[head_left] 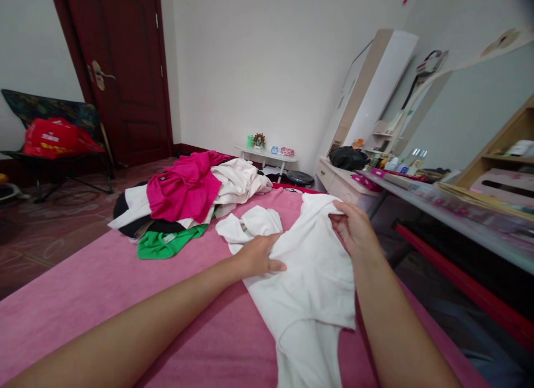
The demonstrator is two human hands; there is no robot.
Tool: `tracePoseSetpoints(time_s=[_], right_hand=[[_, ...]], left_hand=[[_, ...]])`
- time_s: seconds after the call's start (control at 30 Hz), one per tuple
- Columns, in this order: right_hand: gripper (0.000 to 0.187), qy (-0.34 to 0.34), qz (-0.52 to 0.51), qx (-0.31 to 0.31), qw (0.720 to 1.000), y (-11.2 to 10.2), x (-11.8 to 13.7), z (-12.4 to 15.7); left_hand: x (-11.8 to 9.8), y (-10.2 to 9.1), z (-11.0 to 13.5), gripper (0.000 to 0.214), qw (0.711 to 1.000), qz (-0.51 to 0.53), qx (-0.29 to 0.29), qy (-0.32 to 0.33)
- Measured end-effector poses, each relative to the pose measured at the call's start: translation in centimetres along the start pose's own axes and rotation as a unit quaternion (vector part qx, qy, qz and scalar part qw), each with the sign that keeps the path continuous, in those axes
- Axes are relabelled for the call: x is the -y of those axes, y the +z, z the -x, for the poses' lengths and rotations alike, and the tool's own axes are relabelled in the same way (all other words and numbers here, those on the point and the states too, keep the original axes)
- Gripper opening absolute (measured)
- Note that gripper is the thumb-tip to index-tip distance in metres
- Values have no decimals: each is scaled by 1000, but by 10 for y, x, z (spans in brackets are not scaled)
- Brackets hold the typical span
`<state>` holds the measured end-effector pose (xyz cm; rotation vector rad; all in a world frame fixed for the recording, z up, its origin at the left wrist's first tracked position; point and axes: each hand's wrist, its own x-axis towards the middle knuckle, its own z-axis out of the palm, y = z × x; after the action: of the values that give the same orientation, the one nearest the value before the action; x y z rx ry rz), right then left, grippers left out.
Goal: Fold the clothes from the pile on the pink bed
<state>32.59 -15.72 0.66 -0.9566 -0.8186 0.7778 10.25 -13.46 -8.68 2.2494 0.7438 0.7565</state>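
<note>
A white shirt (308, 265) is stretched between my two hands over the pink bed cover (187, 321). One part, which looks like a sleeve, hangs toward me at the bottom. My left hand (261, 257) grips its left side, thumb on top of the cloth and the other fingers partly hidden. At the upper right edge, my right hand (352, 227) pinches the fabric between thumb and fingers. Beyond my left hand, the shirt's far end lies bunched, with a small greyish label-like patch on it.
A heap of clothes lies at the bed's far left, with a magenta garment (183, 185), a cream garment (242, 179) and a green garment (171, 242). A cluttered dressing table (459, 215) borders the right. At the left stands a folding chair (45, 107) holding a red bag (58, 138).
</note>
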Motion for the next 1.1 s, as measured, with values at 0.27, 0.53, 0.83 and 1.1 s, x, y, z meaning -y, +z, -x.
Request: tracePoseSetpoints(time_s=[0.27,0.53,0.83,1.1], right_hand=[[39,-40,14,217,975,44,20,45],[52,0,350,379,857,39,-31,46],[86,-168,496,430,736,54,-89,78],[15,-178,449,250,839,41,-64,43]], left_hand=[[25,-100,-17,34,845,231,-481,-41],[108,-142,6,33,826,-45,-550,-110],[103,-139,5,32,841,-35,-535,-79],[90,-137,5,30,838,-14,-543,-41]])
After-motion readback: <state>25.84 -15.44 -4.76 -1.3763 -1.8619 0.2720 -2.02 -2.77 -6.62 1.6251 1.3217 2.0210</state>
